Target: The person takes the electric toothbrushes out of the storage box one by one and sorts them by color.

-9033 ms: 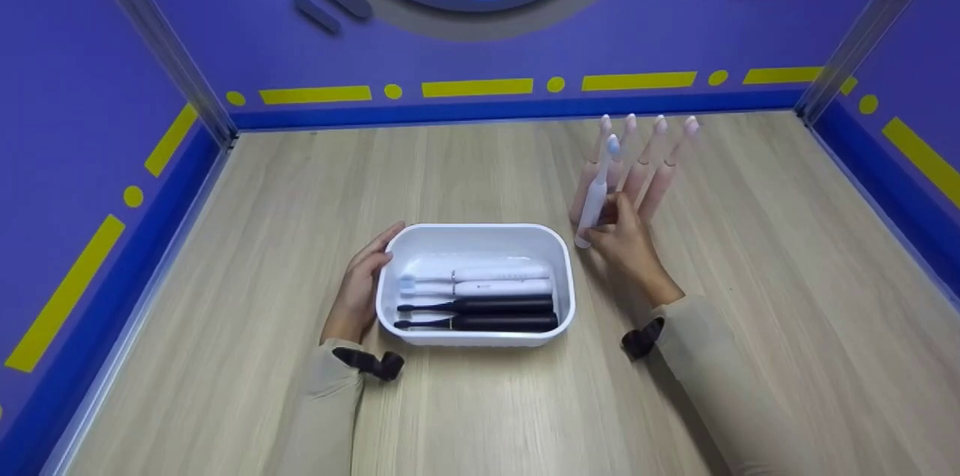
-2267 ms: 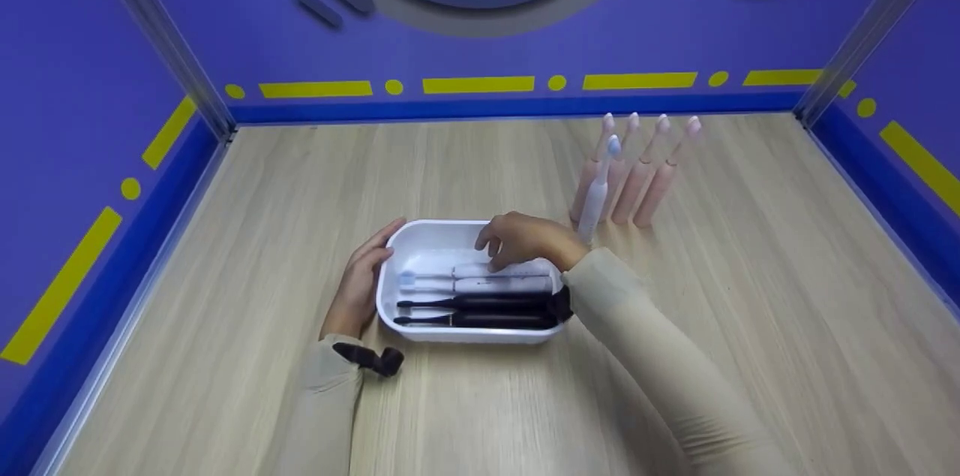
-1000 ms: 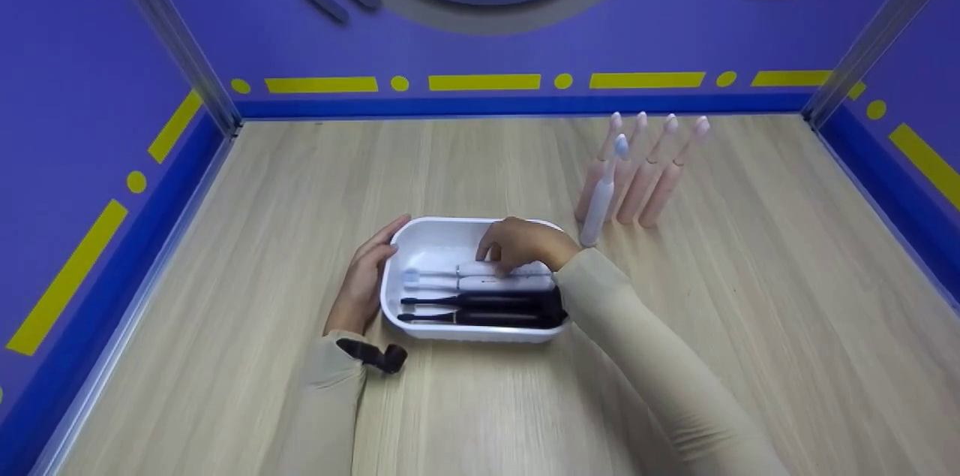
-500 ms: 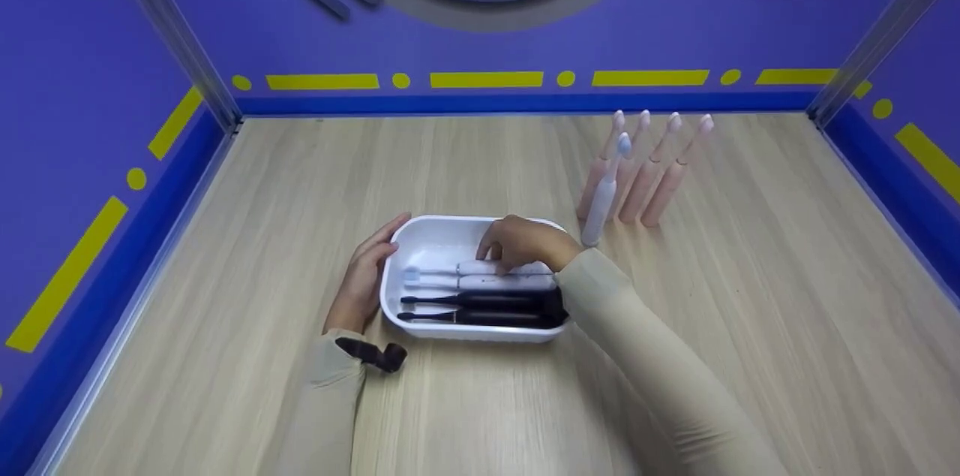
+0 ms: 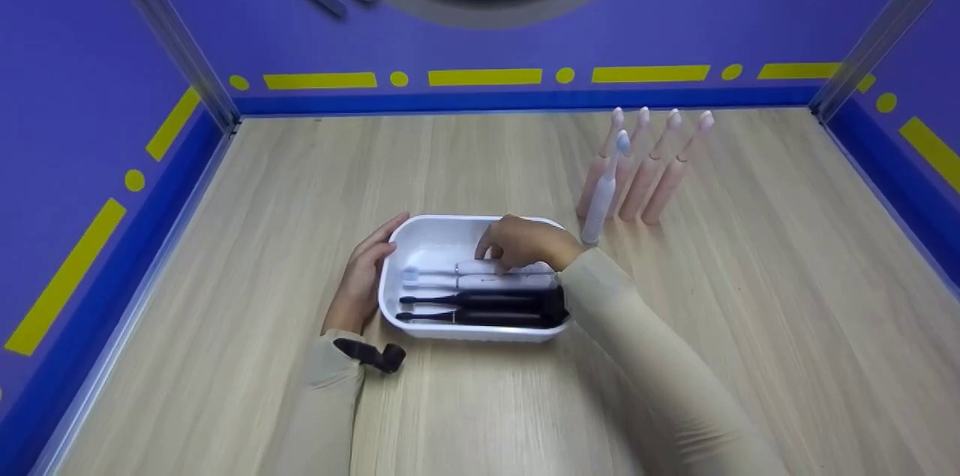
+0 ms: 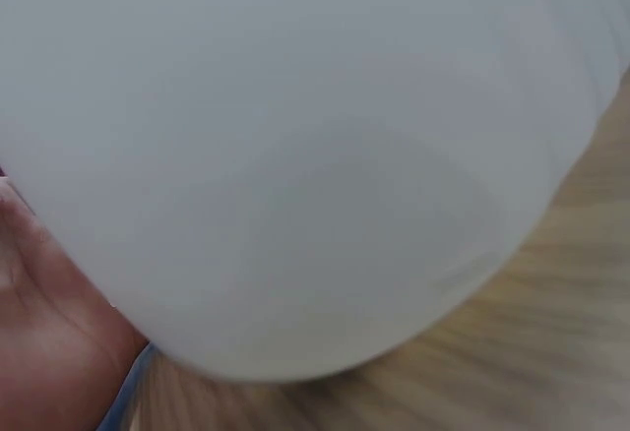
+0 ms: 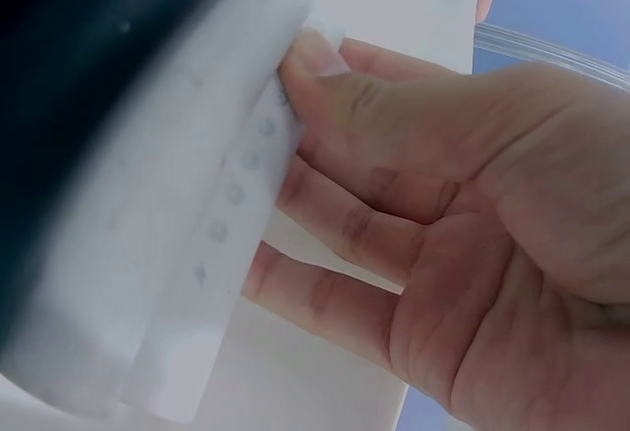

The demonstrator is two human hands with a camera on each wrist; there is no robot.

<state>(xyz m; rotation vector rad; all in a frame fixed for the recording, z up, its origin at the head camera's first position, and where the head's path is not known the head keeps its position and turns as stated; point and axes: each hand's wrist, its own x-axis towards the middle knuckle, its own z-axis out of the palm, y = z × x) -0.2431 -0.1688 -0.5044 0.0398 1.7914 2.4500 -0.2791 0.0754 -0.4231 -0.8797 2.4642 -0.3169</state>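
Observation:
A white tray [image 5: 427,230] lies on the wooden table and holds two white and two black electric toothbrushes lying side by side. My right hand [image 5: 501,254] reaches into the tray, its fingers and thumb curled round the upper white toothbrush [image 5: 472,266]. The right wrist view shows the fingers [image 7: 345,224] wrapped on that white handle [image 7: 221,215]. My left hand [image 5: 373,260] rests flat against the tray's left outer wall with straight fingers. In the left wrist view the tray wall [image 6: 295,155] fills the frame, beside my palm [image 6: 44,333].
Behind the tray to the right, several pink toothbrushes [image 5: 645,176] stand upright in a row, with one white toothbrush [image 5: 601,194] upright in front of them. Purple walls enclose the table on the left, back and right.
Nine seconds ago my right hand stood the white toothbrush by the pink ones; it then moved into the tray. Over the last second it has stayed curled on the upper white toothbrush.

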